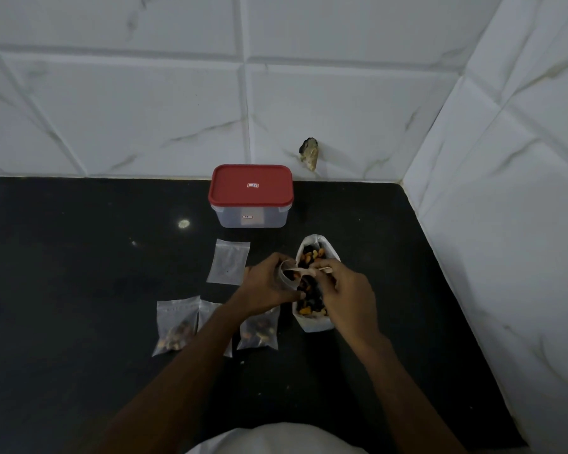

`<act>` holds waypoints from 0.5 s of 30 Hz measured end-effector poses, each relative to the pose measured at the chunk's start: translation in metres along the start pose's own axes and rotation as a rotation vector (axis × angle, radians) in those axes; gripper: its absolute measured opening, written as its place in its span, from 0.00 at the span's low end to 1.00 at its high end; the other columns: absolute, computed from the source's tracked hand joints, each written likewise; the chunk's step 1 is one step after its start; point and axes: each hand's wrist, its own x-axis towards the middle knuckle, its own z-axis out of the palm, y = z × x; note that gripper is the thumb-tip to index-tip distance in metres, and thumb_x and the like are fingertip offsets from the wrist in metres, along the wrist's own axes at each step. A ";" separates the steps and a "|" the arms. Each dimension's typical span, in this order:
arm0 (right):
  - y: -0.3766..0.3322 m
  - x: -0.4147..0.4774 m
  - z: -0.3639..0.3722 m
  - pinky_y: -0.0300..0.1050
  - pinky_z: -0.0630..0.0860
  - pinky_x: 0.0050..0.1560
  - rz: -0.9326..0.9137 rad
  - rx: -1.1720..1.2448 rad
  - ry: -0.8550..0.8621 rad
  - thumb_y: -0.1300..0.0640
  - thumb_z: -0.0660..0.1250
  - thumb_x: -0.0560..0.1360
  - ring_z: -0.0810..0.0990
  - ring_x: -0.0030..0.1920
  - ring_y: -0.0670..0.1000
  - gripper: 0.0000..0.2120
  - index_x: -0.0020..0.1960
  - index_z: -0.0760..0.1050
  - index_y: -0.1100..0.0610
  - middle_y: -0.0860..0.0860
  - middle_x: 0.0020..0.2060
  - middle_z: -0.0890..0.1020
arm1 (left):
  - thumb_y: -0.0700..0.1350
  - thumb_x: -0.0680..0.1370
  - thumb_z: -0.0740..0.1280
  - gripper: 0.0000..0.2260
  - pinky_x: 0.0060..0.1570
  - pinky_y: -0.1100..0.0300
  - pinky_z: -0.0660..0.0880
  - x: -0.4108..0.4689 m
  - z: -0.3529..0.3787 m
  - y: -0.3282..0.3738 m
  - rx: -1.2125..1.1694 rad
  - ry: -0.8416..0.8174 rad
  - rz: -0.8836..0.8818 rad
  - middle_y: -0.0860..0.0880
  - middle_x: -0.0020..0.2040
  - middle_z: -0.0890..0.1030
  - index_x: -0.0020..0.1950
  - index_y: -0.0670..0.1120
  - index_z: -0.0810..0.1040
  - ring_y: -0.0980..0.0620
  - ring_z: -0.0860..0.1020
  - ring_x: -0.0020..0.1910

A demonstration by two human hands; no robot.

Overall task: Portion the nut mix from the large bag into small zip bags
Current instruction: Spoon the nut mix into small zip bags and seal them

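Your left hand (265,290) is gripping a small zip bag (286,276) open. Your right hand (346,291) is pinching a spoon (305,273), tipping it into that bag. The large bag (313,325) is sitting at 3 o'clock of your left hand, and the filled bags (175,326) are at 7.

The left hand (264,288) grips a small zip bag (286,268) while the right hand (346,293) holds a spoon (305,273) at its mouth.

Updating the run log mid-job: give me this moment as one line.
step: filling | left hand: holds small zip bag open | right hand: tips spoon into it | large bag: open
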 end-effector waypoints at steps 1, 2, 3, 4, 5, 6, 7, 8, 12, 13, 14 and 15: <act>0.000 -0.001 -0.001 0.36 0.76 0.50 -0.025 -0.031 -0.002 0.54 0.62 0.81 0.80 0.50 0.42 0.10 0.60 0.78 0.50 0.44 0.51 0.82 | 0.47 0.68 0.79 0.26 0.61 0.50 0.76 0.000 0.000 -0.001 -0.006 0.003 0.003 0.54 0.56 0.78 0.61 0.53 0.71 0.58 0.77 0.57; 0.001 -0.001 -0.002 0.37 0.76 0.51 -0.049 -0.053 -0.007 0.55 0.62 0.81 0.80 0.51 0.42 0.11 0.61 0.78 0.50 0.44 0.52 0.82 | 0.47 0.68 0.78 0.26 0.61 0.51 0.76 0.000 0.000 -0.002 -0.007 0.004 0.005 0.54 0.56 0.78 0.61 0.53 0.71 0.58 0.77 0.57; 0.003 -0.001 -0.002 0.38 0.77 0.52 -0.076 -0.071 -0.021 0.56 0.62 0.81 0.80 0.52 0.42 0.11 0.61 0.78 0.50 0.44 0.53 0.82 | 0.46 0.69 0.78 0.26 0.60 0.51 0.77 0.000 0.000 -0.002 -0.012 0.001 0.007 0.54 0.56 0.78 0.61 0.52 0.71 0.58 0.77 0.57; 0.005 -0.002 -0.001 0.40 0.78 0.53 -0.109 -0.086 -0.038 0.56 0.63 0.81 0.80 0.52 0.42 0.11 0.61 0.78 0.50 0.44 0.53 0.82 | 0.46 0.69 0.78 0.26 0.60 0.52 0.77 -0.001 0.000 -0.002 -0.015 -0.005 0.006 0.54 0.56 0.78 0.62 0.52 0.71 0.58 0.77 0.57; 0.008 -0.003 0.000 0.41 0.78 0.52 -0.138 -0.092 -0.047 0.56 0.63 0.80 0.81 0.52 0.42 0.10 0.60 0.78 0.49 0.44 0.53 0.83 | 0.46 0.69 0.78 0.26 0.61 0.52 0.77 -0.001 0.001 -0.004 -0.018 -0.009 0.006 0.54 0.56 0.78 0.62 0.53 0.71 0.59 0.77 0.57; 0.010 -0.004 0.001 0.42 0.79 0.51 -0.151 -0.082 -0.042 0.56 0.63 0.80 0.81 0.51 0.43 0.10 0.59 0.78 0.50 0.44 0.51 0.83 | 0.46 0.68 0.78 0.26 0.61 0.51 0.76 -0.002 0.001 -0.004 -0.016 -0.014 0.004 0.55 0.56 0.78 0.61 0.53 0.70 0.59 0.77 0.57; 0.013 -0.005 0.001 0.44 0.80 0.50 -0.149 -0.056 -0.023 0.57 0.64 0.80 0.81 0.50 0.43 0.10 0.59 0.79 0.50 0.44 0.50 0.83 | 0.48 0.68 0.78 0.26 0.62 0.50 0.75 -0.002 0.002 -0.006 -0.014 -0.010 0.006 0.55 0.56 0.78 0.61 0.54 0.70 0.59 0.77 0.57; 0.016 -0.005 0.001 0.45 0.80 0.49 -0.142 -0.021 -0.003 0.57 0.64 0.80 0.82 0.49 0.43 0.10 0.58 0.79 0.50 0.44 0.50 0.84 | 0.50 0.67 0.78 0.27 0.63 0.49 0.75 -0.003 0.003 -0.007 -0.007 -0.004 0.000 0.56 0.56 0.78 0.61 0.55 0.70 0.59 0.77 0.57; 0.023 -0.005 0.005 0.44 0.81 0.49 -0.147 0.086 0.027 0.59 0.66 0.79 0.83 0.50 0.43 0.10 0.58 0.79 0.51 0.45 0.50 0.84 | 0.52 0.66 0.78 0.30 0.64 0.46 0.73 -0.004 0.005 -0.014 -0.001 -0.015 -0.024 0.56 0.58 0.77 0.64 0.55 0.69 0.58 0.76 0.60; 0.025 -0.005 0.005 0.41 0.81 0.48 -0.136 0.133 0.059 0.58 0.66 0.78 0.83 0.50 0.42 0.09 0.57 0.79 0.51 0.45 0.50 0.84 | 0.54 0.65 0.77 0.32 0.65 0.45 0.72 -0.004 0.005 -0.016 0.004 -0.022 -0.031 0.56 0.59 0.76 0.65 0.56 0.68 0.57 0.75 0.61; 0.026 -0.006 0.004 0.37 0.80 0.47 -0.107 0.193 0.108 0.57 0.66 0.78 0.83 0.48 0.41 0.08 0.56 0.79 0.51 0.45 0.49 0.84 | 0.57 0.64 0.76 0.33 0.66 0.44 0.70 -0.005 0.005 -0.016 0.016 -0.026 -0.040 0.56 0.60 0.76 0.66 0.56 0.67 0.56 0.75 0.62; 0.028 -0.005 0.002 0.34 0.78 0.44 -0.062 0.255 0.168 0.56 0.66 0.78 0.82 0.46 0.40 0.06 0.54 0.79 0.51 0.44 0.46 0.83 | 0.58 0.63 0.75 0.34 0.67 0.43 0.69 -0.004 0.006 -0.018 0.030 -0.022 -0.047 0.56 0.61 0.75 0.66 0.56 0.66 0.55 0.74 0.62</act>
